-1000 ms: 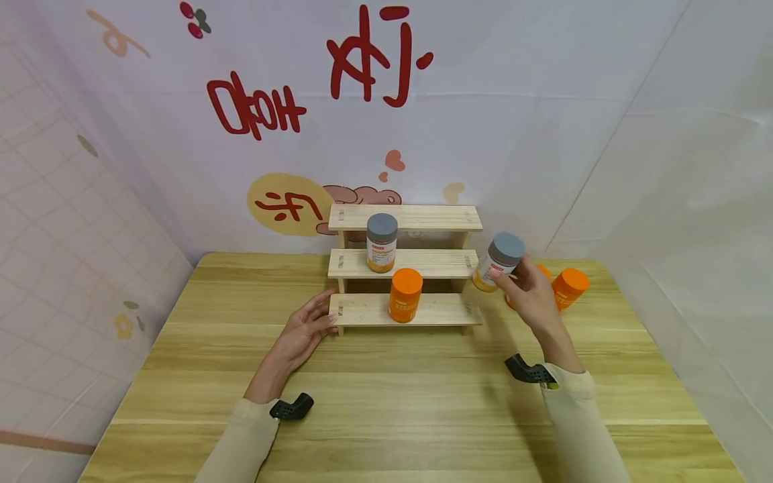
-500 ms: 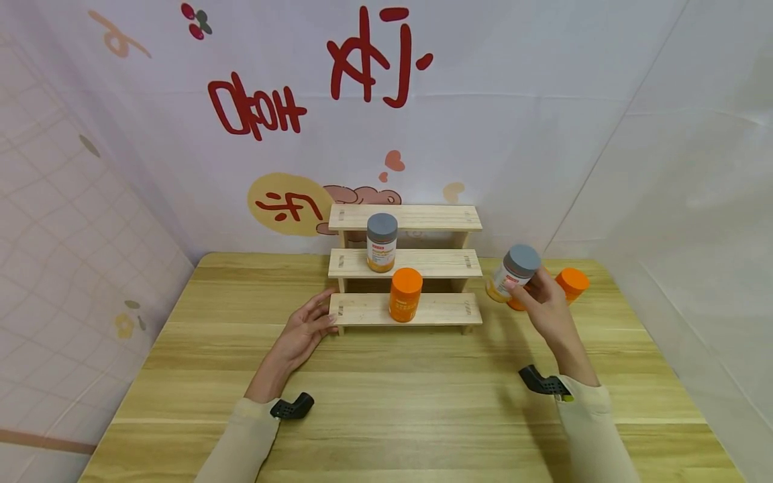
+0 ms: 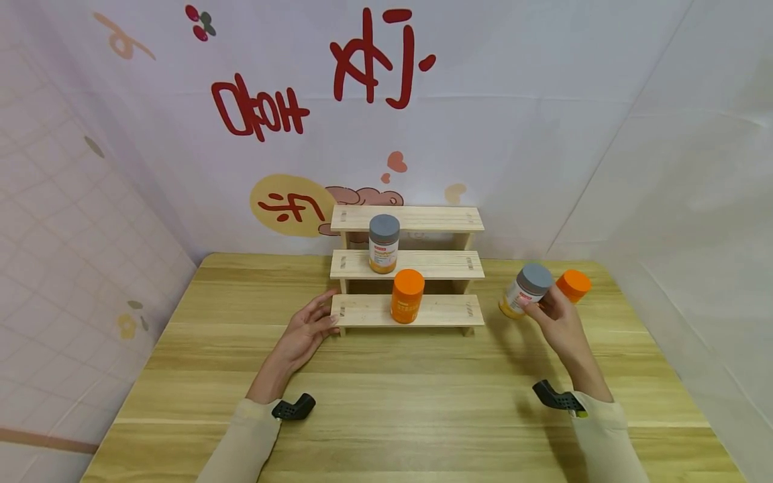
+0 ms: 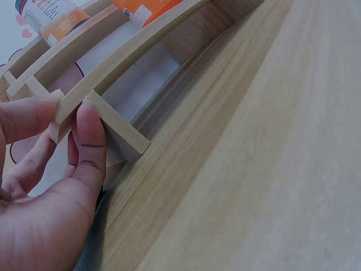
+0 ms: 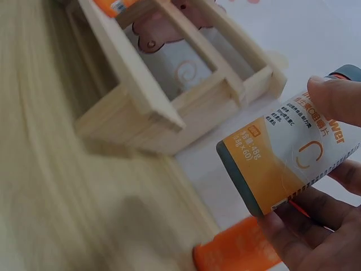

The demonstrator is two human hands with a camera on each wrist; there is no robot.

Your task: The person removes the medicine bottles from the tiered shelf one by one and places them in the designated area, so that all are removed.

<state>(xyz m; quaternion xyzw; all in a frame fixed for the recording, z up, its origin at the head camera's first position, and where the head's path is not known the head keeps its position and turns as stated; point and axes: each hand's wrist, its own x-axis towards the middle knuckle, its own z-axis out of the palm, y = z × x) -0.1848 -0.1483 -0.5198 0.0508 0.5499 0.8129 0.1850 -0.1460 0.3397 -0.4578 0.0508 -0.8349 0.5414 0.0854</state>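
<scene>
Orange jar (image 3: 572, 284) half behind right hand (image 3: 558, 322)

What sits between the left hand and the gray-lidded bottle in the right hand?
In the head view, the wooden shelf rack, an orange bottle on its lowest step.

An orange-lidded bottle (image 3: 572, 286) stands near the table's (image 3: 386, 409) far right corner. On the wooden stepped shelf's (image 3: 417, 218) middle step stands a grey-lidded bottle (image 3: 383, 243); on its lowest step, just right of that, an all-orange bottle (image 3: 406, 296). A printed backdrop (image 3: 314, 100) hangs behind.
</scene>
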